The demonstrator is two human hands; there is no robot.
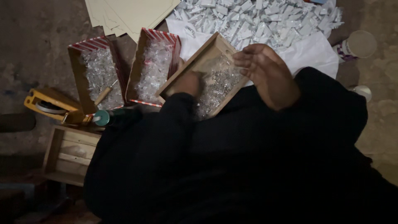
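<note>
A shallow wooden tray (pixel 206 49) is seen tilted on the lap of a person in dark clothing, its far corner pointing toward a heap of small white wrapped pieces (pixel 257 18) on a white sheet (pixel 315 52). The tray is filled with small clear-wrapped items (pixel 217 85), glinting but too blurred to identify further. The left hand (pixel 187 83) is placed at the tray's near left edge, curled against the rim; whether its fingers are clamped on the wood or only resting cannot be told, as they are partly hidden in shadow. The right hand (pixel 265 72) is held over the tray's right side, palm downward, fingers together and bent slightly, their tips touching or just above the clear-wrapped items; no item is seen pinched. To the left of the tray, two cardboard boxes with red-and-white striped edges (pixel 89 70) (pixel 159 41) are observed side by side, both loaded with the same clear-wrapped contents. A yellow tool (pixel 49 105) is noted on the floor beside the left box, and an empty wooden tray (pixel 70 155) lies below it. Flat tan card sheets (pixel 132 14) are stacked at the top, well apart from both hands. A round cup (pixel 360 43) stands at the far right.
</note>
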